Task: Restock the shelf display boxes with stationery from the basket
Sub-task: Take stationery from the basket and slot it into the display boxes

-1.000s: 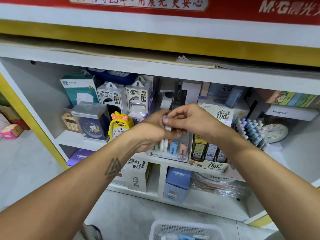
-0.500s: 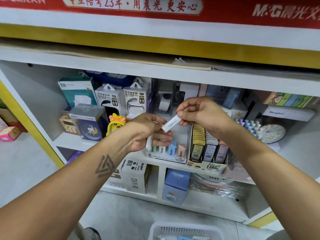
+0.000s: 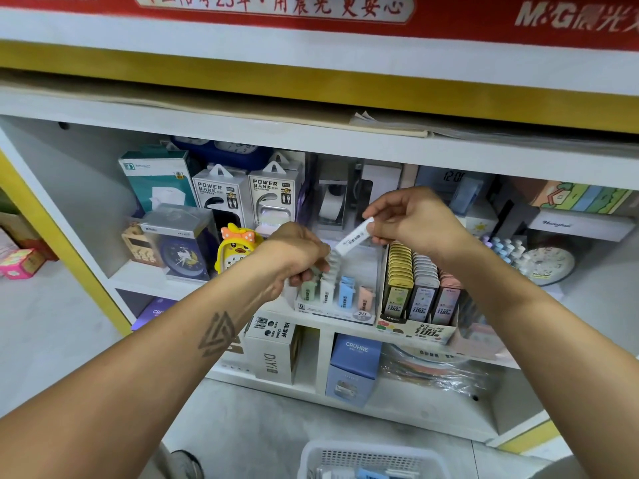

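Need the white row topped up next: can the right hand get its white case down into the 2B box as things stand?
Probably yes. The right hand pinches the white case just above the 2B display box, open-topped. The left hand holds cases at the white row, which may crowd the slot.

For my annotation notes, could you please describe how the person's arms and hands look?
Both forearms are bare, with no sleeves, gloves, watch or rings visible. The left forearm bears a dark geometric tattoo of nested triangles. The left hand and right hand carry no markings.
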The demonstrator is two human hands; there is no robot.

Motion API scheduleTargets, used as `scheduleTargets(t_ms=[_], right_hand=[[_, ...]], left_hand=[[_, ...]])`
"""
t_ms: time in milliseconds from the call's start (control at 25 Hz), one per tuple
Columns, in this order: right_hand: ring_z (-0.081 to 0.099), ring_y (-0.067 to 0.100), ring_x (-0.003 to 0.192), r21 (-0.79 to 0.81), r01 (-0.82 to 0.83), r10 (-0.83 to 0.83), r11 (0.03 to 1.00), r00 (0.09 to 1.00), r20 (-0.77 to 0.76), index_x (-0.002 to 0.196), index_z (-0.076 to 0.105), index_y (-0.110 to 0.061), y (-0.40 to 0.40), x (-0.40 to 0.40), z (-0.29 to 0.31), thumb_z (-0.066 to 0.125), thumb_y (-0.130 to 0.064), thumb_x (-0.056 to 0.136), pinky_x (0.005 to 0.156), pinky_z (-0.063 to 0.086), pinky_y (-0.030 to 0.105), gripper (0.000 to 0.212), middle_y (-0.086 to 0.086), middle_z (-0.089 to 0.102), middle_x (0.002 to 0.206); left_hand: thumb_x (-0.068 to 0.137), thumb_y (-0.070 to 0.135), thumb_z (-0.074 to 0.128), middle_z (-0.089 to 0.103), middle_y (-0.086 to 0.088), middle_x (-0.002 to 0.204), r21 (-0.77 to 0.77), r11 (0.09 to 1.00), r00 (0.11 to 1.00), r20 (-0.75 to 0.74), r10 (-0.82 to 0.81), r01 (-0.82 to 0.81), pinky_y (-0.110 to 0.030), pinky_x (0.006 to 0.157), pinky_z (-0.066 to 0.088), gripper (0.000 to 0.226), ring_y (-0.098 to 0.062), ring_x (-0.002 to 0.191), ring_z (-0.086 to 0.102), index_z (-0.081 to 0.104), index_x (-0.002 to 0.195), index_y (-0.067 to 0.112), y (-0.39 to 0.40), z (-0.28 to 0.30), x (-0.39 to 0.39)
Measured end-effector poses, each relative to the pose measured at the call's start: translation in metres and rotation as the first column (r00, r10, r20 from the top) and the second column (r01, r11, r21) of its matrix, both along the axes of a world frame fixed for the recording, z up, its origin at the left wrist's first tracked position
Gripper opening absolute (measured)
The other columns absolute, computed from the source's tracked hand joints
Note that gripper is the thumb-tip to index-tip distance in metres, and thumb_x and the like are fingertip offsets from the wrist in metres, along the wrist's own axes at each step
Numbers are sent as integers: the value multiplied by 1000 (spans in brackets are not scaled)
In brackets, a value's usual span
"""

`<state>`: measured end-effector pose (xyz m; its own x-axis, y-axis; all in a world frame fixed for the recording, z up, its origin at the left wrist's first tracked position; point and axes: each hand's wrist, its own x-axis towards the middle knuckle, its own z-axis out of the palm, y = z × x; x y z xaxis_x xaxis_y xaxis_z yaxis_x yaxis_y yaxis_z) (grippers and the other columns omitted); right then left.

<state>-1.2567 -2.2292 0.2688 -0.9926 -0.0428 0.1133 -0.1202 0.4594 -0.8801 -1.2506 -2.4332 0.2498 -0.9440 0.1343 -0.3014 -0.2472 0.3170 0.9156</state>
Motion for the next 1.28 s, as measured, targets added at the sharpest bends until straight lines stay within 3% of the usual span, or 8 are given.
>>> scheduleTargets(t_ms=[120,200,280,520,680,880,1080,1280], right_hand=[[68,5,76,488,-9,51,873,996,-73,95,75,-25,-3,1,-2,67,-10,92,68,52,15,17,-12,69,82],[66,7,79,634,-58,109,771,993,-43,103,72,-24,-9,4,-10,64,-13,94,70,53,21,16,-11,66,83],[68,12,79,662,-87,127,744,992,-13,102,69,-21,-15,6,-19,62,-10,94,75,58,32,15,-7,66,80],[61,-4,68,688,-117,170,717,985,-8,96,69,-19,-19,4,-32,64,-6,93,66,53,22,14,-7,66,82],[63,6,75,718,-155,227,679,974,-4,96,71,-18,-23,7,-32,66,-7,92,75,57,30,13,-11,62,81],[65,25,82,659,142,86,738,950,-301,100,67,-19,-25,-4,-24,59,-13,94,75,58,40,12,4,69,88],[61,32,78,744,155,42,650,970,-239,104,59,-15,-36,-19,-42,52,3,93,67,51,35,22,13,65,88],[60,25,74,731,86,39,677,987,-153,92,58,-18,-43,-30,-48,54,2,92,64,51,33,20,6,60,84]], left_hand=[[88,20,46,63,-9,56,104,988,989,113,100,-112,-19,41,26,18,-16,41,36,58,93,7,-2,7,-4],[82,14,39,58,-13,54,231,964,983,153,99,-133,-21,44,25,23,-18,42,35,58,91,5,-3,11,-1],[82,7,35,55,-15,55,295,949,986,148,75,-116,-23,46,26,25,-19,45,36,58,91,2,-3,11,3],[96,-10,46,58,-16,71,333,938,995,51,86,-99,-28,56,47,16,-20,60,53,57,97,1,0,5,4],[97,-10,47,59,-16,71,328,937,993,17,119,-118,-29,49,51,13,-23,57,56,56,99,-1,-4,3,4],[92,-15,36,57,-20,70,285,933,975,48,216,-221,-31,49,40,24,-24,55,49,49,109,-4,-6,7,-2],[93,-22,30,61,-34,105,334,925,983,72,169,-183,-48,87,56,34,-43,93,69,43,116,0,-7,5,0],[91,-20,48,57,-38,118,286,942,984,12,180,-176,-48,89,56,29,-45,102,67,45,115,-3,-12,1,-5]])
